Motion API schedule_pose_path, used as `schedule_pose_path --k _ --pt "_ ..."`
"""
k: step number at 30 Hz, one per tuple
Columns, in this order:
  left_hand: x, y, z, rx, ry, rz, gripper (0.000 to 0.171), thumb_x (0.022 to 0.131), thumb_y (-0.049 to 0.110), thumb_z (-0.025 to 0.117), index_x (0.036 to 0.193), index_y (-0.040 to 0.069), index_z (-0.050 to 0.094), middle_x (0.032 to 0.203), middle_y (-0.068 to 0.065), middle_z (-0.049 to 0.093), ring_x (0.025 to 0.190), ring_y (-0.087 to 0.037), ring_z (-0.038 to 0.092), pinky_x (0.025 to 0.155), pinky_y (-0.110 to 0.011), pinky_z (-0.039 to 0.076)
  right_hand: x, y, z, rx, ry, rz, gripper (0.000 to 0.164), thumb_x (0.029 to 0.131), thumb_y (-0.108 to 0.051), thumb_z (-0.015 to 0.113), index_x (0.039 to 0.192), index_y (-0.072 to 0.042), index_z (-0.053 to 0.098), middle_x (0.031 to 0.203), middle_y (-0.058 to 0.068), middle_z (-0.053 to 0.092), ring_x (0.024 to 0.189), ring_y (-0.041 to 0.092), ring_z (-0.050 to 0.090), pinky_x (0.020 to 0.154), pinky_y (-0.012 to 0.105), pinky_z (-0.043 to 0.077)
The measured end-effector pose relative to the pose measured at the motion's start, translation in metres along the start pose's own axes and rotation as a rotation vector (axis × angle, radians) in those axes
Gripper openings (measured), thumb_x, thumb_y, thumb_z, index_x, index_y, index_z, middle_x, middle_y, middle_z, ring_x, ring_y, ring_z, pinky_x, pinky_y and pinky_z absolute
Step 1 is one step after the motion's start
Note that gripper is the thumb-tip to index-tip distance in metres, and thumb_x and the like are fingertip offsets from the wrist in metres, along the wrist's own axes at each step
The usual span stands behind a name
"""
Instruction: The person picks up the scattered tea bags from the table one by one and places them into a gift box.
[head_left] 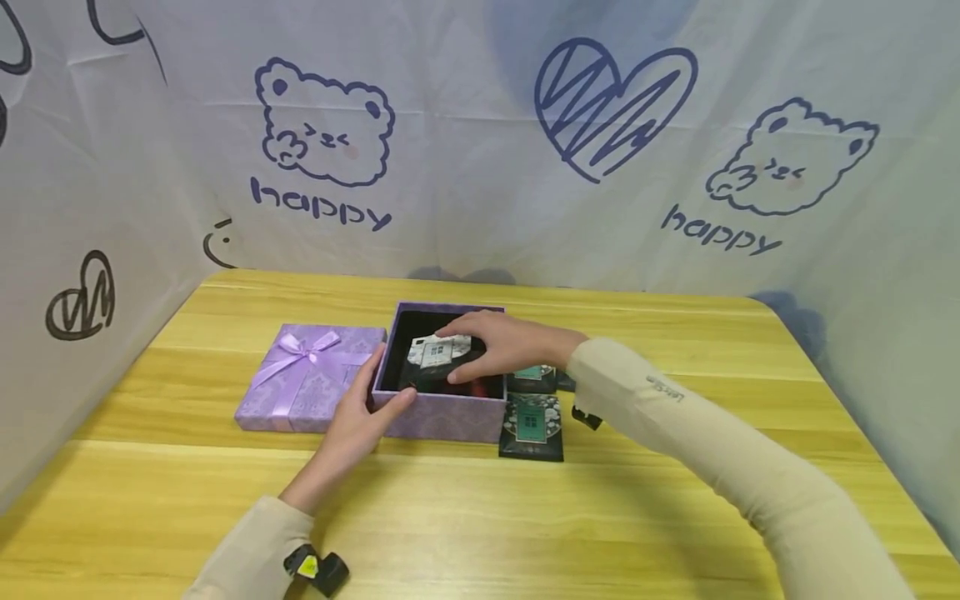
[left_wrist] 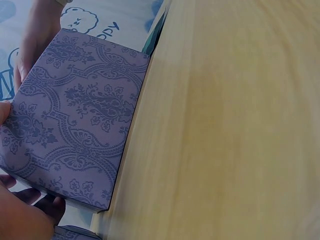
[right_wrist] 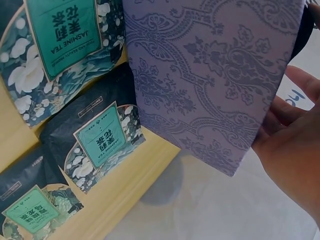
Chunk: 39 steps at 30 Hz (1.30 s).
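A purple patterned gift box (head_left: 442,415) with a black inside stands uncovered on the table. My left hand (head_left: 360,419) grips its near left corner, thumb at the front rim and fingers along the left wall. Reaching over the right wall, my right hand (head_left: 501,343) holds a tea packet (head_left: 437,352) with a pale floral print and a dark lower part, between thumb and fingers inside the box. The right wrist view shows the box wall (right_wrist: 210,75) hiding the fingertips. Beside the box on the right lies a dark jasmine tea packet (head_left: 531,427) with a green label.
The purple lid (head_left: 315,379) with a ribbon bow lies left of the box. More tea packets, including one jasmine packet (right_wrist: 97,135) and one with a paler green label (right_wrist: 32,210), lie along the box's right side. A printed white cloth (head_left: 465,167) hangs behind the wooden table (head_left: 480,525).
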<state>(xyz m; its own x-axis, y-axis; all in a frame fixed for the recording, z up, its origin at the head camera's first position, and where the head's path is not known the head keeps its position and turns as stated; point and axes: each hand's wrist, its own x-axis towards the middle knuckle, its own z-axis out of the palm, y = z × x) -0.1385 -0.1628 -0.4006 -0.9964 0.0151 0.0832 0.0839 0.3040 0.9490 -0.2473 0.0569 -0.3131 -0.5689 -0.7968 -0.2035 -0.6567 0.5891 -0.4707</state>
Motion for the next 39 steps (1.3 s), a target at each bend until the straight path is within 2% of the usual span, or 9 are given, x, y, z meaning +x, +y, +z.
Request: schedule_pose_path --k 6,14,21,25,32,39 --pt "0.001 -0.002 0.000 -0.003 -0.005 0.013 0.079 0.093 0.021 0.066 0.155 0.009 0.018 0.153 -0.018 0.030 0.124 -0.029 0.042 0.103 -0.045 0.035 0.004 -0.001 0.002 -0.011 -0.014 -0.005 0.068 0.089 -0.045 0.066 0.147 -0.016 0.043 0.151 0.008 0.037 0.138 0.025 0.030 0.109 0.048 0.028" --pt "0.002 -0.001 -0.001 0.008 -0.001 -0.002 0.079 0.093 0.021 0.066 0.155 0.010 0.019 0.151 -0.018 0.032 0.118 -0.029 0.047 0.099 -0.043 0.038 0.008 0.000 0.003 -0.037 -0.029 -0.066 0.064 0.092 -0.040 0.064 0.146 -0.011 0.044 0.150 0.013 0.037 0.138 0.027 0.030 0.110 0.046 0.027" --pt "0.001 0.001 0.000 -0.007 -0.010 -0.026 0.079 0.093 0.022 0.066 0.156 0.012 0.018 0.145 -0.021 0.039 0.107 -0.026 0.052 0.084 -0.025 0.046 0.009 0.003 0.004 -0.053 -0.030 -0.088 0.058 0.096 -0.033 0.059 0.146 -0.009 0.043 0.151 0.015 0.035 0.139 0.029 0.028 0.112 0.047 0.022" --pt "0.001 0.002 0.000 -0.007 -0.014 -0.038 0.079 0.094 0.022 0.066 0.156 0.013 0.017 0.145 -0.021 0.039 0.103 -0.025 0.052 0.080 -0.023 0.046 0.007 0.004 0.003 -0.044 -0.019 -0.090 0.056 0.096 -0.032 0.058 0.145 -0.009 0.044 0.151 0.015 0.035 0.139 0.029 0.028 0.111 0.047 0.024" --pt "0.001 0.002 0.001 -0.006 -0.014 -0.041 0.080 0.094 0.025 0.066 0.156 0.014 0.017 0.146 -0.021 0.038 0.105 -0.025 0.052 0.083 -0.025 0.046 -0.002 0.007 -0.003 0.024 0.078 -0.062 0.052 0.097 -0.030 0.059 0.143 -0.010 0.048 0.147 0.011 0.042 0.135 0.027 0.035 0.106 0.044 0.033" --pt "0.000 0.003 0.001 0.003 0.001 -0.031 0.080 0.093 0.023 0.066 0.156 0.013 0.018 0.144 -0.023 0.040 0.104 -0.027 0.053 0.082 -0.025 0.047 -0.018 0.014 -0.016 0.069 0.171 -0.016 0.050 0.098 -0.030 0.058 0.142 -0.009 0.049 0.146 0.009 0.044 0.133 0.027 0.038 0.107 0.045 0.033"
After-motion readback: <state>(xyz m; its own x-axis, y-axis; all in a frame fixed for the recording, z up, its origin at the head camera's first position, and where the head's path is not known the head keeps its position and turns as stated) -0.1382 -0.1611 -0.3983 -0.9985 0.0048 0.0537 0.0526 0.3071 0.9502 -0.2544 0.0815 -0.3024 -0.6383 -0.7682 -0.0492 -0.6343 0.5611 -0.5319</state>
